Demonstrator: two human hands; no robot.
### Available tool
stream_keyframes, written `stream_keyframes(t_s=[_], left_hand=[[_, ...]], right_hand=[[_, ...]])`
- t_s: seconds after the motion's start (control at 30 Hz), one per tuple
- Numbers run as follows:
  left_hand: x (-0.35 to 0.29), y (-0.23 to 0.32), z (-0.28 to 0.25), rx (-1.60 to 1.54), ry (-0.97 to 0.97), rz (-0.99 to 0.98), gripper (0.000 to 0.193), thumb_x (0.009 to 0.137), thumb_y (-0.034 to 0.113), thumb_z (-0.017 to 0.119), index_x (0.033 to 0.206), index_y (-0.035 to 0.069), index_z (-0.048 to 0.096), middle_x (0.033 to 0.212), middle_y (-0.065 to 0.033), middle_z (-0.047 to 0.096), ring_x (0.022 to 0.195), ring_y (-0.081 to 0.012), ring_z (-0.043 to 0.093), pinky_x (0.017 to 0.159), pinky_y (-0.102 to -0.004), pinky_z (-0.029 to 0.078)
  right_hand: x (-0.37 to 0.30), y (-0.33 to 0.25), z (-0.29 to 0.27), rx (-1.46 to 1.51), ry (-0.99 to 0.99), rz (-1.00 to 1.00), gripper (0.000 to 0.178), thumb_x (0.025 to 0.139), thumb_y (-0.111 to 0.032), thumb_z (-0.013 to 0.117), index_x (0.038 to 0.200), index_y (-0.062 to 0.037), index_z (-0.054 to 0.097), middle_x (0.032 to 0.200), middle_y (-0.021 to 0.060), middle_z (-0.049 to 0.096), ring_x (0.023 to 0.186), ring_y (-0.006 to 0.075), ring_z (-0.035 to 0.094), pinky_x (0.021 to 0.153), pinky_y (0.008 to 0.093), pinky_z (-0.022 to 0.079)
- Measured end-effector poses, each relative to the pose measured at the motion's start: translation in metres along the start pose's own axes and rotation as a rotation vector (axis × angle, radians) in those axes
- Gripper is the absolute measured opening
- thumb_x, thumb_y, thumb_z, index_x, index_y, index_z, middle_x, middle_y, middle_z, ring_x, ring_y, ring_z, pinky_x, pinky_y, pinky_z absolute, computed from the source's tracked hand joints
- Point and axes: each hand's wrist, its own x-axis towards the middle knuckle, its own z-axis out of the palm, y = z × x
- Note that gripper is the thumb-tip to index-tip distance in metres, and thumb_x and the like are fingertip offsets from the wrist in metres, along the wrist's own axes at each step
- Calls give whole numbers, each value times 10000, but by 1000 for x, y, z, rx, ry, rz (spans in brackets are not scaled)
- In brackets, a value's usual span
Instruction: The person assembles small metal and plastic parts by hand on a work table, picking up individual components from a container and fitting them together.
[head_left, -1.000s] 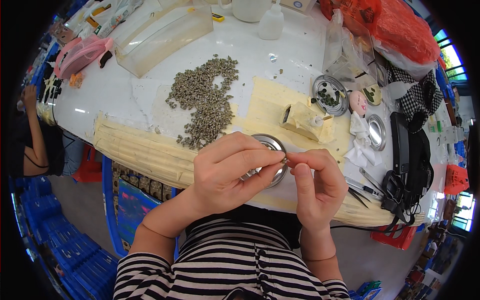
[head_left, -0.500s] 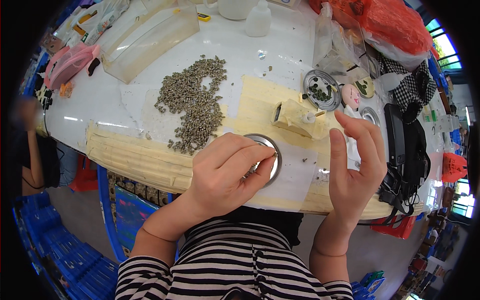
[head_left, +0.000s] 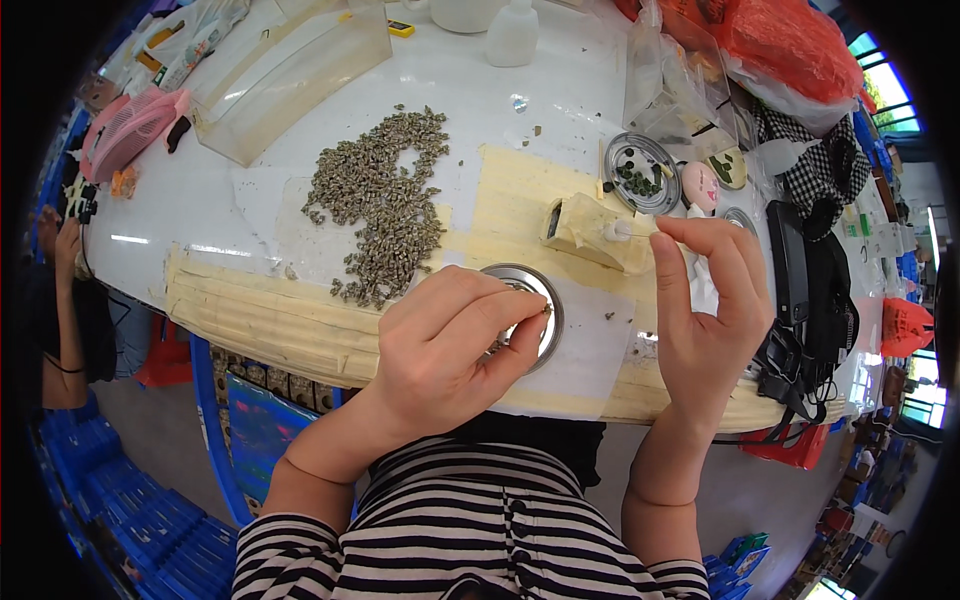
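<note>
Head view, and what a busy bench: a white table (head_left: 235, 215) curved away beyond both hands, yellow tape (head_left: 260, 310) covering its near edge, left of the left hand. Blue crates (head_left: 135, 500) were stacked low in the room, further left, while a co-worker's arm (head_left: 68, 325) showed at the far left edge.

Now to the containers! Right under the left hand (head_left: 440, 345) sat a round metal dish (head_left: 558, 330), its contents mostly hidden by the fingers. Beyond the right hand (head_left: 656, 231) a metal plate (head_left: 677, 180) carried dark green bits (head_left: 635, 180). Far past the left hand stood a white bottle (head_left: 513, 38), with a clear trough (head_left: 335, 80) to its left. Just left of the right fingertips, a taped block (head_left: 580, 232) bore a white nozzle (head_left: 615, 231).

And the hands? Apart! The left pinched a small metal part (head_left: 546, 309) over the dish, too tiny for its direction to be read; a heap of metal pieces (head_left: 375, 205) lay beyond that hand. The right, thumb and forefinger closed, gripped a thin stick (head_left: 640, 235), its long axis running sideways from nozzle to fingertips, dipping slightly rightward.
</note>
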Motion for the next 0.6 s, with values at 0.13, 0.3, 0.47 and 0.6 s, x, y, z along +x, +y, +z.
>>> stream_keyframes(t_s=[0.13,0.3,0.47,0.6], left_hand=[[1,1,-2,-1,-16,0,208,695,-52,775,883,-1,703,780,-96,656,670,-223,637,575,-301,510],[1,1,0,-5,-30,4,214,695,-51,779,889,-1,705,781,-97,657,672,-226,639,576,-303,511],[1,1,1,-5,-18,13,229,684,-28,794,890,8,701,785,-85,649,660,-231,635,553,-315,511],[1,0,2,-4,-20,11,227,685,-29,793,890,9,701,787,-86,650,663,-234,638,558,-316,514]], right_hand=[[-10,-9,-5,54,152,-8,94,823,-19,752,894,-4,692,872,86,653,807,210,592,729,298,463],[-28,-17,2,464,32,166,82,858,-58,724,882,-15,659,845,80,647,786,213,570,730,296,454],[-33,-17,11,475,0,155,85,850,-57,733,864,-24,656,819,73,642,780,215,571,714,300,457],[-33,-17,12,468,0,156,94,849,-66,741,856,-23,658,813,72,640,776,216,571,705,298,459]])
